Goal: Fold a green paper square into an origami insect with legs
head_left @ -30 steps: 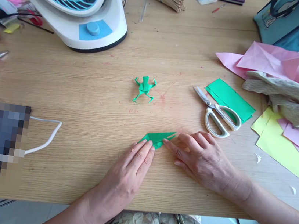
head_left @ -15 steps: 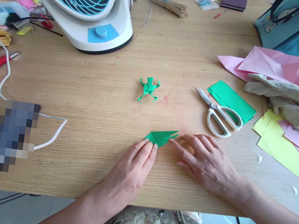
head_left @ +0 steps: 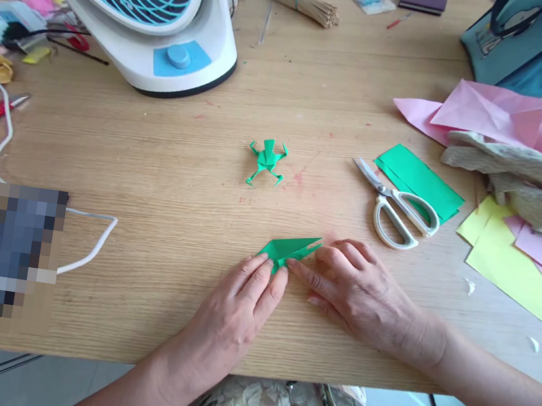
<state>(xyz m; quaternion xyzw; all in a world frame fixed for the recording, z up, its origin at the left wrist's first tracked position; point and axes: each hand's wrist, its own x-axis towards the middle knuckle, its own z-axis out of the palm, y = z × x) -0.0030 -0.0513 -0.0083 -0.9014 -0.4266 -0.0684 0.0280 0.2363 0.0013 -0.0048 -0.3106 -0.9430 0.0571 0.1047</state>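
1. Right hand (head_left: pixel 364 293): index fingertip has come in along the folded green paper (head_left: pixel 290 245) toward the left fingertips vs half a second ago. Camera view also shifted slightly.
2. Right hand state: loosely spread, index extended onto the paper, thumb apart from it, other fingers curled.
3. Left hand (head_left: pixel 235 312): fingers pressed together on the paper's near side. Thumb hidden, so can't tell if it's pinching.
4. Folded paper: on the bench (head_left: pixel 155 166) near the front edge, at both hands' fingertips, long point aimed right and slightly away.
5. Just beyond: finished green origami frog (head_left: pixel 267 157), limbs out.
6. Right of frog: white-handled scissors (head_left: pixel 382 190), one handle loop overlapping green paper strips (head_left: pixel 402 164).
7. Further right: yellow paper (head_left: pixel 510 257), pink paper (head_left: pixel 490 113).
8. Far side: white-and-blue fan (head_left: pixel 192 78) at left, tied stick bundle (head_left: pixel 303 2) right of it.
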